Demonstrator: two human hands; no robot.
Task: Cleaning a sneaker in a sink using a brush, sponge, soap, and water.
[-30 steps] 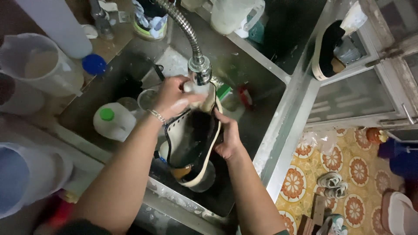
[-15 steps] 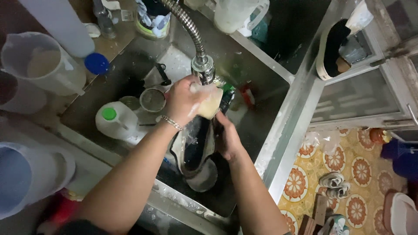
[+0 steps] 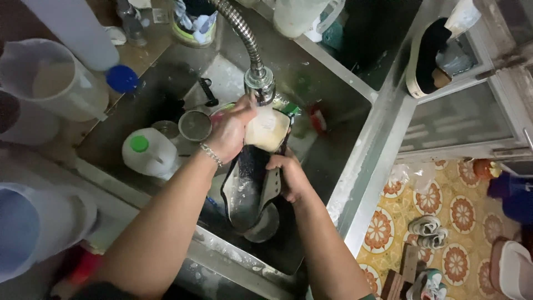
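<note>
Shoe (image 3: 252,183) held over the sink (image 3: 355,161), toe up right under the tap (image 3: 260,84). L hand (image 3: 230,130) fingers wrapped round the cream toe; R hand (image 3: 288,175) fingers clamp the shoe's side, mid-length. White jug (image 3: 150,153) w/ green cap lies in sink, left of the L wrist. 2nd shoe (image 3: 425,58) sits on ledge, far right.

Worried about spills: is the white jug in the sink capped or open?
Capped. The white jug lies in the sink with its green cap on.
</note>
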